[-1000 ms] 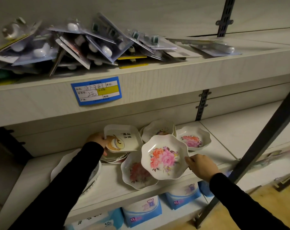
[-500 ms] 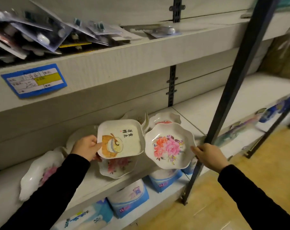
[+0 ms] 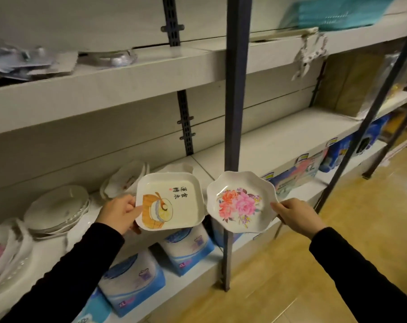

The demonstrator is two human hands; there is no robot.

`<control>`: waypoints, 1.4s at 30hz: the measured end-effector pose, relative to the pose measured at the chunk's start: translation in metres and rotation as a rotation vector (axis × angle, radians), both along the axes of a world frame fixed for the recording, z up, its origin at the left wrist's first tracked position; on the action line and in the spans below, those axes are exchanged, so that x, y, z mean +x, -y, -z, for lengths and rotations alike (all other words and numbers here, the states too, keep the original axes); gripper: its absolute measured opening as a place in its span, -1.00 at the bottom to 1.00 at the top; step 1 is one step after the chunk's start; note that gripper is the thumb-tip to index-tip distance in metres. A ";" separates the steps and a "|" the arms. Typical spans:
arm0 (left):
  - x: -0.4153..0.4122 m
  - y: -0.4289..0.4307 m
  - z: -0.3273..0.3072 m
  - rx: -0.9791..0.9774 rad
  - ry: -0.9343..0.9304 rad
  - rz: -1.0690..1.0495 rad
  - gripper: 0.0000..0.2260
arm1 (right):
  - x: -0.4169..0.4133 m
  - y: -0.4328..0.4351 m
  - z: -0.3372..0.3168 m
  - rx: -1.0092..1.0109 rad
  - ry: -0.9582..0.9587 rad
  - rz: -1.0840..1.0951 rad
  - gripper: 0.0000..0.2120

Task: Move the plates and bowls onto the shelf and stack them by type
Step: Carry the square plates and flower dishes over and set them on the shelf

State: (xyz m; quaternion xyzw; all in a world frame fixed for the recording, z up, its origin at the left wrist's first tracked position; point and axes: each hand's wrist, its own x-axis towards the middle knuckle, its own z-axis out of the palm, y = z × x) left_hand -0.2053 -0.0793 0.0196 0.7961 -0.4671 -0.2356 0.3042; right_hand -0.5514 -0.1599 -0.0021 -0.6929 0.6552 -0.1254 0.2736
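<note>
a: two dishes are up in the air in front of the shelf. the square dish (image 3: 172, 202) with the orange drawing and black characters is in the left hand (image 3: 118, 212), and the scalloped flower dish (image 3: 241, 202) is in the right hand (image 3: 295, 214). their near rims almost meet, just in front of the dark upright post (image 3: 235, 89).

b: what would make this step go well?

a: they're two different types, so i'd judge each needs its own pile. keep both level, clear the post, and lower each flat onto a matching stack or a bare patch of the middle shelf (image 3: 288, 138), rather than tipping it in by one edge.

b: how is each grip?

a: the left grip is clenched on the square dish's left rim, thumb on top and fingers wrapped under. the right grip pinches the flower dish at its right rim, fingers curled beneath. neither is released.

b: what's around them?

a: to the left on the same shelf sits a stack of round white plates (image 3: 58, 209), and behind the square dish some white scalloped bowls (image 3: 125, 180) lean together. further left, more flowered dishes (image 3: 2, 248) are blurred. below are blue and white packs (image 3: 132, 280); the shelf to the right of the post looks bare.
</note>
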 end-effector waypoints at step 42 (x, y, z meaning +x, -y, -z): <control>-0.323 0.276 0.030 -0.007 -0.089 -0.356 -0.86 | -0.277 0.417 0.020 0.073 -0.008 -0.251 -0.63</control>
